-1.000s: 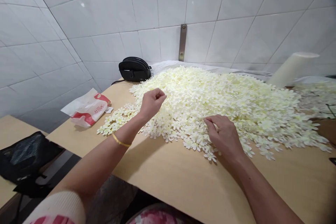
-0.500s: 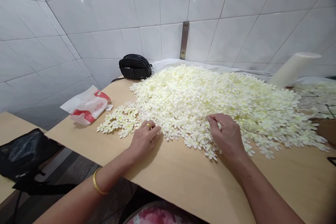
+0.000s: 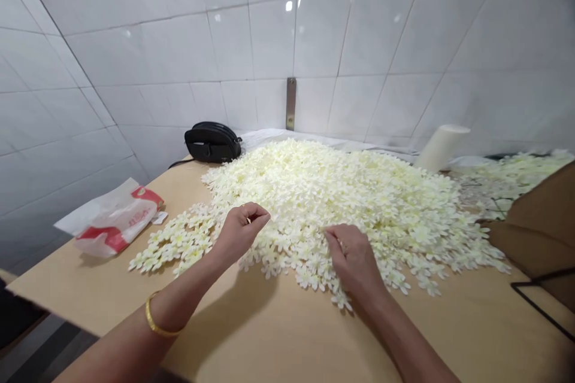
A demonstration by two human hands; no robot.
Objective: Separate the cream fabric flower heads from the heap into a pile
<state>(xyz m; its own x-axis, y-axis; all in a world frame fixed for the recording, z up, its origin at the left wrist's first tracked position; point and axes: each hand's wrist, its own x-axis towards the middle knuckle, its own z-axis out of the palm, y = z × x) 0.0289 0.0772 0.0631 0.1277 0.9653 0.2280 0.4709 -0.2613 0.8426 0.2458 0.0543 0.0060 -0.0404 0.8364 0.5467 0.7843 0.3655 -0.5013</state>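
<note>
Cream-white flowers [image 3: 314, 185] are lying loose; the left hand [image 3: 237, 230] and right hand [image 3: 356, 256] are holding fingertips closed, contents unclear; a low sweep could be scattering them.

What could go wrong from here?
The flowers overlap loosely, so the right hand might catch several at once. The gold bracelet could snag some if the left hand reaches deeper. The red-and-white bag lies near the edge of the table and might get knocked off.
</note>
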